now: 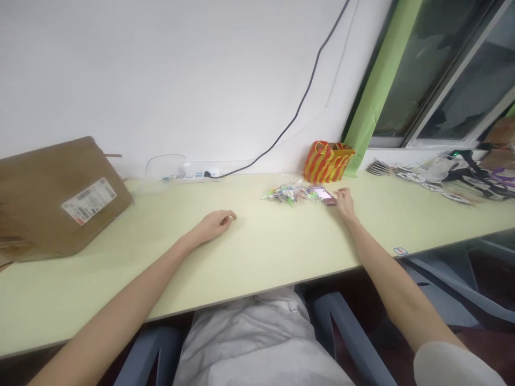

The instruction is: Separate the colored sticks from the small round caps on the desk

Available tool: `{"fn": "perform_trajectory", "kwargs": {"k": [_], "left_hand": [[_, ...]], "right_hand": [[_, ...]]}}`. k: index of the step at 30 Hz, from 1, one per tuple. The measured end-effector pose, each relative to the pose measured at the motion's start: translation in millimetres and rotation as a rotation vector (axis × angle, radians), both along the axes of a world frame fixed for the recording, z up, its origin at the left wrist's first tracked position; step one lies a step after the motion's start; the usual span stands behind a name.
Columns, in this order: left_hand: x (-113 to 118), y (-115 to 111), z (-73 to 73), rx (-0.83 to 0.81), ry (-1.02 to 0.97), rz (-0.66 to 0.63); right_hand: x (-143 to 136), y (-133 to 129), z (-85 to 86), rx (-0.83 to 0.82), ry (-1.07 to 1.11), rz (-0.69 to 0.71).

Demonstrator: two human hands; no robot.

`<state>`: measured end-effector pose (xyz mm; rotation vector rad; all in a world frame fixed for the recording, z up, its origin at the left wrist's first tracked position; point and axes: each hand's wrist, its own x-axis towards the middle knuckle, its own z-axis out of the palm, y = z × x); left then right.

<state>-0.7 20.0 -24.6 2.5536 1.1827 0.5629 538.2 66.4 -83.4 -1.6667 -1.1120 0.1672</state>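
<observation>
My left hand [215, 225] rests on the pale yellow tabletop [257, 252], its fingers loosely curled with a gap between thumb and index finger and nothing visible in them. Further right, my right hand [345, 203] is at the right end of a phone [330, 201] lying flat with a blurred bright screen. The fingers of that hand are pinched together; a small pale tip shows at them, too small to name. Just left of the phone lies a loose pile of small colourful items in clear plastic [286, 193], some of them thin and green.
A cardboard box [44, 187] with a label stands at the left. Behind are a power strip [197, 176] with a black cable [298, 110] and a red-and-yellow striped bag [326, 163]. Assorted parts [418, 177] lie far right near the window. Grey chairs [350, 332] stand below the table edge.
</observation>
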Motion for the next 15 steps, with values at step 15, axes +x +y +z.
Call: {"fn": "perform_trajectory", "kwargs": {"k": [15], "left_hand": [[1.8, 1.0, 0.0, 0.009, 0.052, 0.005]], "right_hand": [[-1.6, -2.7, 2.4, -0.019, 0.026, -0.027]]}}
